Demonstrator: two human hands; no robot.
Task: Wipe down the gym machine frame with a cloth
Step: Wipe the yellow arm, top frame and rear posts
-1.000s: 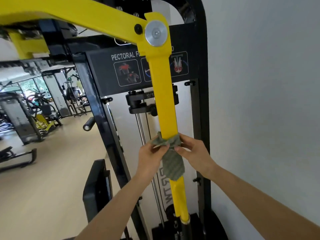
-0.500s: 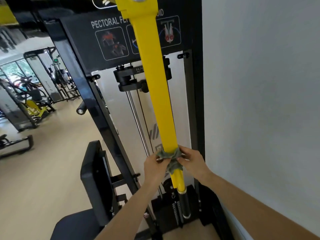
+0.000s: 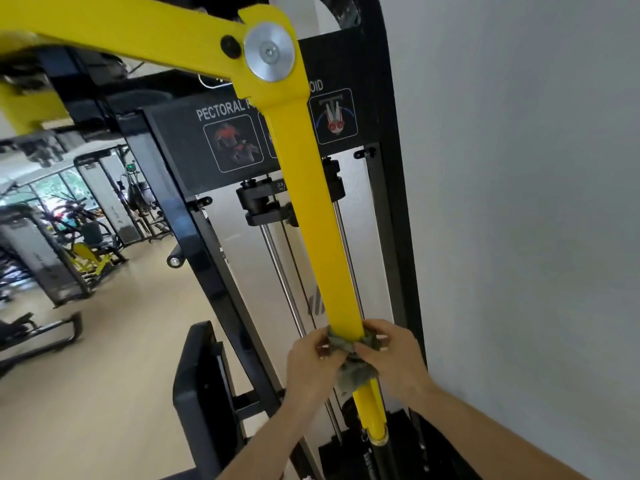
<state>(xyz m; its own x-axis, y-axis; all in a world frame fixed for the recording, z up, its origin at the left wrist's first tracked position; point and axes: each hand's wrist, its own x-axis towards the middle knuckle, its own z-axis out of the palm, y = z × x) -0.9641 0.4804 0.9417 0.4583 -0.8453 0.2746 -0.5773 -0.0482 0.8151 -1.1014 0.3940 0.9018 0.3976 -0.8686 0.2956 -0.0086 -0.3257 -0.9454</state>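
Grey-green, soft woven cloth (image 3: 355,374) is wrapped round the long yellow painted steel arm (image 3: 332,258) of the gym machine, low on its length, with a loose tail bunched and hanging just below the hands. The left hand (image 3: 311,355) pinches one end of the cloth at the bar's edge and the right hand (image 3: 391,355) pinches the other end on the opposite side, so both are closed on fabric with the bar between them. The cloth looks light and limp and should slide easily over the glossy paint, so its two ends are the right places to hold it, pulled taut enough that it hugs the flat faces and corners. The arm itself looks stiff and heavy, but it hangs from a round silver pivot cap (image 3: 269,51) far above the hands and may swing if pushed sideways. Below the hands, the yellow section ends at a black handle grip (image 3: 375,459). A plain white wall (image 3: 519,202) stands close beyond the right hand, leaving little knuckle room.
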